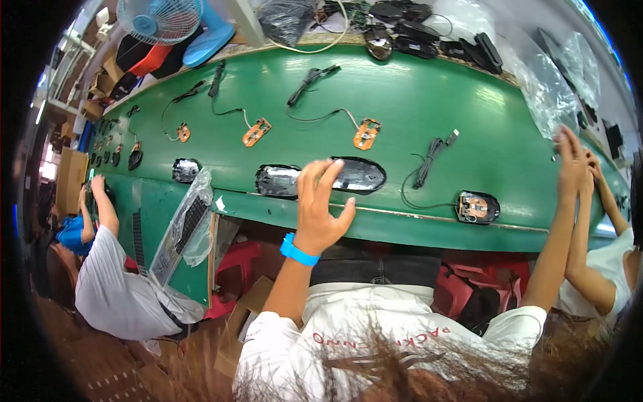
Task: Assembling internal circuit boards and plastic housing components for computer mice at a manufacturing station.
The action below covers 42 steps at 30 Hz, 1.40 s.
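Note:
My left hand, with a blue wristband, is over the near side of the green belt with fingers curved and thumb apart. Its fingertips overlap the left end of a black mouse shell; whether they touch it I cannot tell. Left of the hand lies another black mouse shell. My right hand reaches far right, fingers stretched upward, close to a co-worker's hand; nothing shows in it. Between my arms sits an open mouse base with an orange circuit board, its coiled black cable lying beyond.
Orange circuit boards with cables lie along the green belt. Black parts and a clear plastic bag line its far edge. At left, a bagged keyboard rests on a side table near another worker. A blue fan stands behind.

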Tool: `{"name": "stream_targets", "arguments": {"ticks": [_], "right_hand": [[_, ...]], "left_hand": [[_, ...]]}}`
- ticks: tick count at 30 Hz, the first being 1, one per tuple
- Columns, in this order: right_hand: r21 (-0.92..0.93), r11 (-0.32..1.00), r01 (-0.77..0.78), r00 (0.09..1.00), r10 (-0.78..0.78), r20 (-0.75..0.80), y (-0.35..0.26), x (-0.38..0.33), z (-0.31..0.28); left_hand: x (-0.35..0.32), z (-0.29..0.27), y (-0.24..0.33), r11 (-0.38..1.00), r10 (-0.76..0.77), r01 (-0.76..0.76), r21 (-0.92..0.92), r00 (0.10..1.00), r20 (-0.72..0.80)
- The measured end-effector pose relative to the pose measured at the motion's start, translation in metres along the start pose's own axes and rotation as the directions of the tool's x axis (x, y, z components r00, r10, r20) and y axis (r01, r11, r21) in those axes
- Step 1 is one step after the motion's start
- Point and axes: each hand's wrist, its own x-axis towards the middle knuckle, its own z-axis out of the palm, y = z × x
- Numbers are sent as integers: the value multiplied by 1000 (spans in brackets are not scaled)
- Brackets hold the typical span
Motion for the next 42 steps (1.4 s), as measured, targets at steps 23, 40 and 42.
{"name": "stream_targets", "arguments": {"ticks": [23, 40, 42], "right_hand": [[88, 856, 510, 617, -435, 656, -184, -168, 246], [59, 944, 323, 877, -323, 357, -167, -156, 173], [59, 951, 304, 887, -306, 347, -165, -160, 170]], "left_hand": [[-8, 16, -25, 983, 18, 25, -181, 972, 233], [-12, 16, -29, 994, 106, -112, 3, 951, 291], [-10, 12, -26, 994, 104, -96, -42, 955, 276]]}}
